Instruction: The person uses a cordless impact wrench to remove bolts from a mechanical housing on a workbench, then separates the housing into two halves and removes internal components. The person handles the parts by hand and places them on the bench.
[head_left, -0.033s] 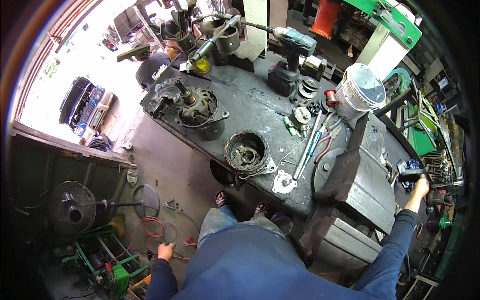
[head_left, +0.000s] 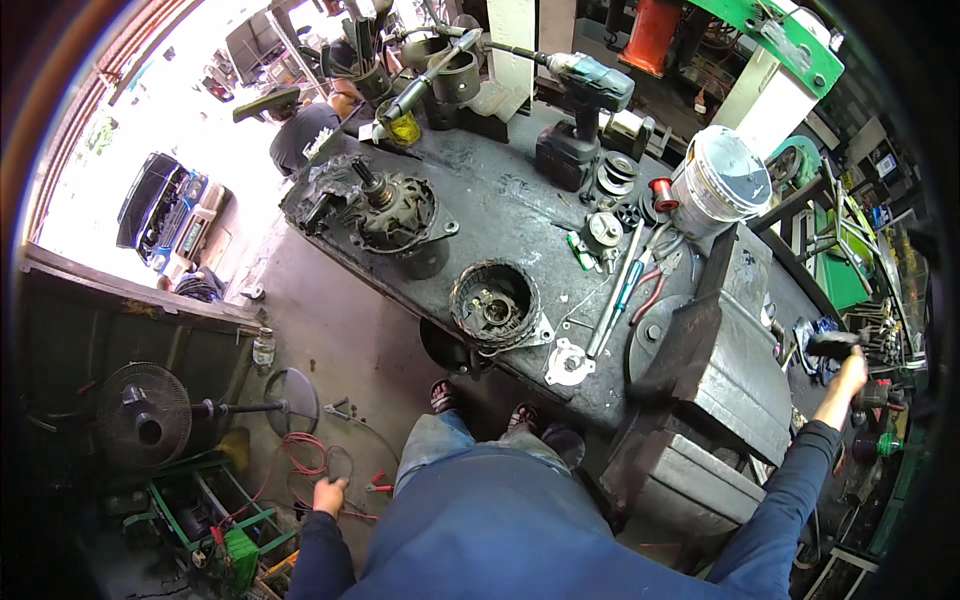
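Observation:
My right hand (head_left: pixel 850 372) is stretched out to the far right side of the bench, closed round a dark, blunt object (head_left: pixel 830 346) whose kind I cannot make out. Beside it lies a crumpled blue-and-black plastic bag (head_left: pixel 812 335). Low at my left side hangs my left hand (head_left: pixel 329 495), fingers loosely curled, with no held thing showing; behind it red cables (head_left: pixel 300 455) lie on the floor. On the bench in front of me sit a motor stator ring (head_left: pixel 495 305) with a scorched rim and a blackened motor end with a splined shaft (head_left: pixel 385 205).
A large dark metal housing (head_left: pixel 730 370) stands between me and my right hand. A cordless impact wrench (head_left: pixel 590 100), a white bucket (head_left: pixel 725 180), pliers (head_left: pixel 655 280) and a pale flange plate (head_left: pixel 569 363) occupy the bench. At left stand a fan (head_left: pixel 145 415) and a green frame (head_left: pixel 210 510).
My right hand and the dark object in it have shifted slightly to the right. My left hand has barely moved.

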